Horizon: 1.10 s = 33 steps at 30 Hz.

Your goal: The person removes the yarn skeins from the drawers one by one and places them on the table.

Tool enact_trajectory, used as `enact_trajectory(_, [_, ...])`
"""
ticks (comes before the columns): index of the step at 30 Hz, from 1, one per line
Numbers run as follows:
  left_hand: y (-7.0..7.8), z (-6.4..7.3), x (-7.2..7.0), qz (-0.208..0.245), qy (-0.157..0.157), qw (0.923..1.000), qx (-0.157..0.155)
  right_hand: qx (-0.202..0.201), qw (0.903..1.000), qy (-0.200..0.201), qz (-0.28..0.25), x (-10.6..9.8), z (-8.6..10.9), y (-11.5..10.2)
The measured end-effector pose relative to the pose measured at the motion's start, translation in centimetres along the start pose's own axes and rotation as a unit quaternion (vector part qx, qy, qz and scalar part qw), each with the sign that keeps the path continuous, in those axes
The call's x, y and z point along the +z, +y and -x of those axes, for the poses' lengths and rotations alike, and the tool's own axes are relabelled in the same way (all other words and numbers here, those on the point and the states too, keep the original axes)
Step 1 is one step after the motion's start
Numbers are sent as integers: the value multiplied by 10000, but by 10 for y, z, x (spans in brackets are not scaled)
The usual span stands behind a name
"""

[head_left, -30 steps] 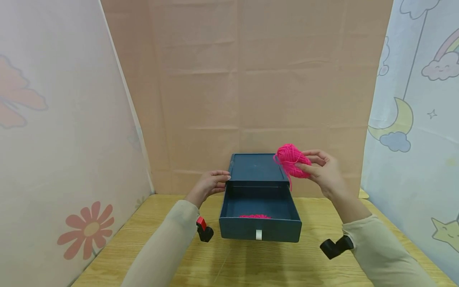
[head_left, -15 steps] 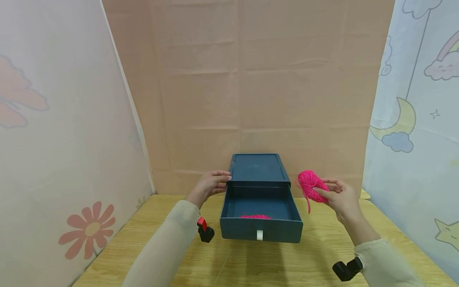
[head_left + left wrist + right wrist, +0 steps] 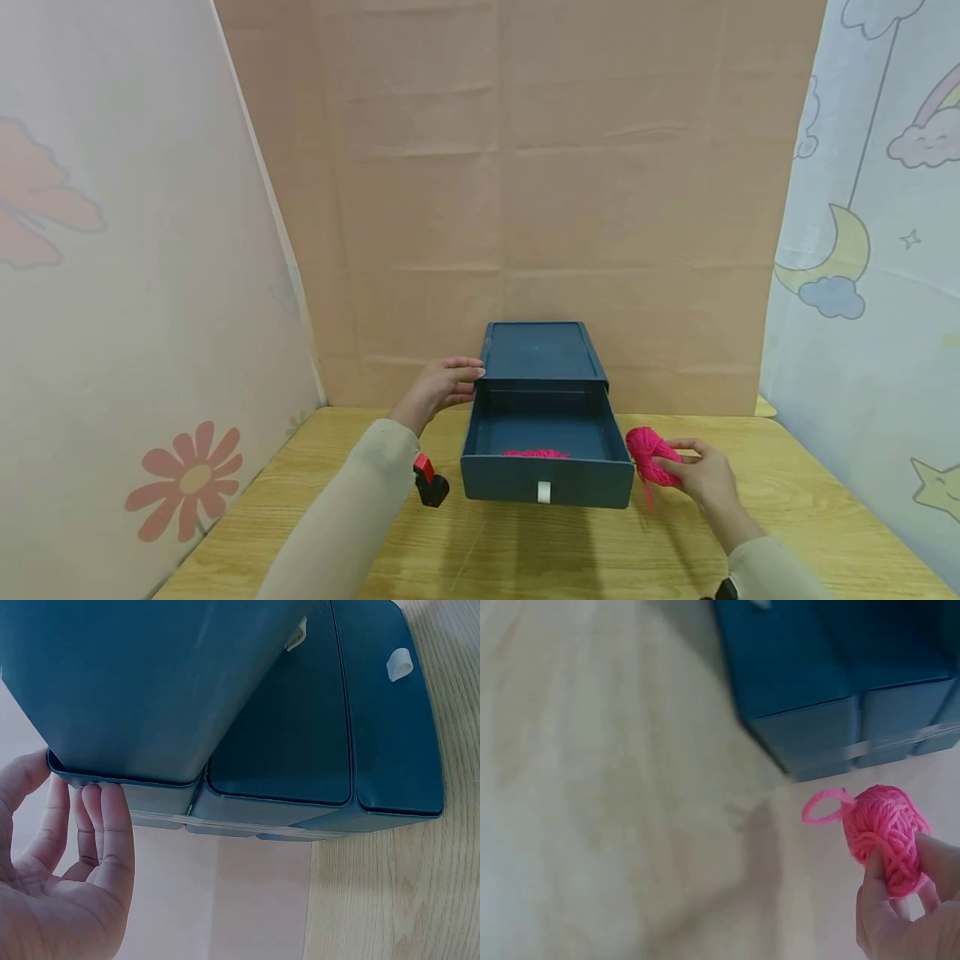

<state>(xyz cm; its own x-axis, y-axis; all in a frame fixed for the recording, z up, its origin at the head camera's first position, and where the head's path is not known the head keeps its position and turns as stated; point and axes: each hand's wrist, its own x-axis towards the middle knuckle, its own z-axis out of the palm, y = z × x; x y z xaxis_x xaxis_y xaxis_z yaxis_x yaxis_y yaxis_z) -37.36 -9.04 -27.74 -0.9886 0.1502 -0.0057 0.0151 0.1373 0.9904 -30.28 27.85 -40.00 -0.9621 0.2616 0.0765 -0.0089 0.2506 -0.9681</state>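
Observation:
My right hand (image 3: 708,481) pinches a bright pink ball of yarn (image 3: 651,456) between thumb and fingers, right of a dark blue drawer unit (image 3: 538,352). A loose end hangs from the ball, and a loop of strand (image 3: 823,806) sticks out in the right wrist view. The unit's top drawer (image 3: 547,482) is pulled out. More pink yarn (image 3: 536,454) shows inside it, mostly hidden by the front panel. At the unit's upper left edge, my left hand (image 3: 441,387) rests with its fingertips touching the side. The left wrist view shows those fingers (image 3: 112,840) nearly straight.
Below the drawer that is out, closed drawers with white pull tabs (image 3: 400,664) are stacked. The unit stands on a wood-grain table (image 3: 420,533). A brown paper backdrop (image 3: 420,208) rises behind it, with patterned cloth (image 3: 150,275) at both sides.
My right hand has carried the yarn ball from above the unit's right edge, first rightward, then down towards the table beside the drawer. The left hand and the drawer have stayed put.

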Motion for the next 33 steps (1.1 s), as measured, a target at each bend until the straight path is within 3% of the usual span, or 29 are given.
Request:
enact_trajectory(13, [-1, 0, 3, 11, -23, 10000, -6, 537, 9974, -158, 460, 15, 0, 28])
enact_trajectory(18, [-1, 0, 4, -22, -35, 10000, 33, 348, 9941, -146, 1015, 18, 0, 31])
enact_trajectory(25, [0, 0, 5, 10, -30, 10000, 24, 24, 9810, 7, 1938, 18, -2, 28])
enact_trajectory(33, [-1, 2, 4, 17, -61, 10000, 2, 7, 9785, -19, 2063, 20, -4, 30])
